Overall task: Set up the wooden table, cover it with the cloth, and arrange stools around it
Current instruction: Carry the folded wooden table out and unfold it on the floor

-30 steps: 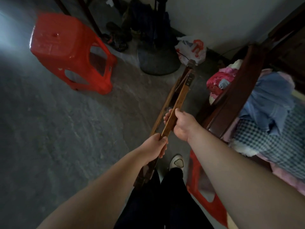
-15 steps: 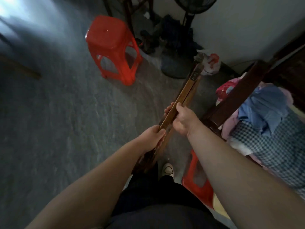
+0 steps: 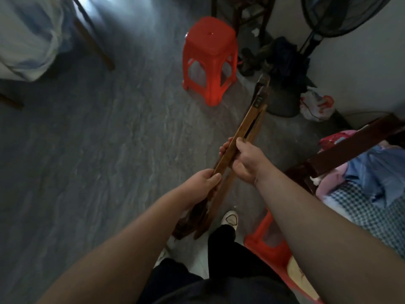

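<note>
The grey stone-patterned floor (image 3: 92, 163) lies open ahead of the person, probably the room wanted for unfolding the table. At right stands the bed with a dark wooden footboard (image 3: 350, 148), heaped with blue and pink clothes; it crowds that side, which would explain why the load is angled away from it.

The folded brown wooden table (image 3: 245, 130) is held edge-up in the air, its flat slats closed together, the far end pointing toward the black pedestal fan (image 3: 315, 23) and the near end hanging down by the person's dark trousers. Carried thin like this, it passes between bed and stools. The upright red plastic stool (image 3: 210, 58) waits on the floor beyond it, well apart; a second red plastic stool (image 3: 267, 244) stands beside the bed under the right forearm.

The right hand (image 3: 243, 161) wraps the upper rail with thumb on top; the left hand (image 3: 201, 185) grips lower down the same edge, fingers curled round it.

Compared with a second ago, the view has lifted: the upright stool sits farther off and higher in view, and pale cloth (image 3: 28, 36) appears at upper left. Both grips look unchanged.
</note>
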Tool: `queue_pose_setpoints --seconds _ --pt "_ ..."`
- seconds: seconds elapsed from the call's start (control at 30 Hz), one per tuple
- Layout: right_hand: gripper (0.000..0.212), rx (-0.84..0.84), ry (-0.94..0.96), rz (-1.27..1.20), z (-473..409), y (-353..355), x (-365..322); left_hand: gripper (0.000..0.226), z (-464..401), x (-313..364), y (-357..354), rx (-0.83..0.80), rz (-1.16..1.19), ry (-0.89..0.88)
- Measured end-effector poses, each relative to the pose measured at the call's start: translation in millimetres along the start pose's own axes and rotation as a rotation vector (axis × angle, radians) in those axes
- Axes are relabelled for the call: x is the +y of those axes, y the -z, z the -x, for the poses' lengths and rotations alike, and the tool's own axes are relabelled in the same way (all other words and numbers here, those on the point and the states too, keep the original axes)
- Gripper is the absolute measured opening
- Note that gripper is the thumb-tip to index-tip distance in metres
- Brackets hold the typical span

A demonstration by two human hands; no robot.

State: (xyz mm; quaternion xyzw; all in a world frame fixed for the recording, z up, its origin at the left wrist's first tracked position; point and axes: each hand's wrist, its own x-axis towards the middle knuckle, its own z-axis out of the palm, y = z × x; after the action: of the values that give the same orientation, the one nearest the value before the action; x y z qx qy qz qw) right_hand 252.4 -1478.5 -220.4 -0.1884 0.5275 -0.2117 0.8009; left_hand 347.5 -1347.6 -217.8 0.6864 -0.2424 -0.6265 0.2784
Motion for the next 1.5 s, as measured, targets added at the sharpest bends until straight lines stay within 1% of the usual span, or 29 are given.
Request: queue_pose_setpoints --seconds 0.13,0.23,0.33,0.5,0.67,0.9,1.07,1.23,1.33,1.4,1.5 --pt "0.028 -0.017 -0.016 0.074 17 -53 70 0.028 50 -59 40 0.053 0.101 -0.009" --pt "0.028 -0.041 -0.025 0.147 36 -102 135 0.028 93 -114 75 0.094 0.195 -0.013" --pt "0.028 -0.053 -0.033 0.227 59 -146 202 0.023 140 -167 105 0.137 0.322 -0.034" --pt "0.029 -0.110 -0.082 0.336 98 -211 300 0.021 204 -249 143 0.252 0.507 -0.052" --pt "0.025 -0.189 -0.165 0.355 114 -256 378 0.025 241 -314 176 0.389 0.592 -0.022" --pt "0.024 -0.332 -0.289 0.447 95 -310 456 0.024 259 -371 222 0.548 0.682 0.084" --pt "0.022 -0.411 -0.418 0.504 67 -345 505 0.017 257 -398 252 0.686 0.754 0.170" --pt "0.026 -0.441 -0.462 0.630 37 -365 548 0.021 245 -428 272 0.754 0.808 0.196" --pt "0.025 -0.434 -0.489 0.660 28 -371 570 0.023 239 -448 277 0.775 0.860 0.201" --pt "0.025 -0.439 -0.504 0.683 21 -373 586 0.024 231 -468 278 0.769 0.900 0.190" --pt "0.024 -0.427 -0.502 0.791 9 -373 611 0.025 218 -503 281 0.744 0.947 0.191"
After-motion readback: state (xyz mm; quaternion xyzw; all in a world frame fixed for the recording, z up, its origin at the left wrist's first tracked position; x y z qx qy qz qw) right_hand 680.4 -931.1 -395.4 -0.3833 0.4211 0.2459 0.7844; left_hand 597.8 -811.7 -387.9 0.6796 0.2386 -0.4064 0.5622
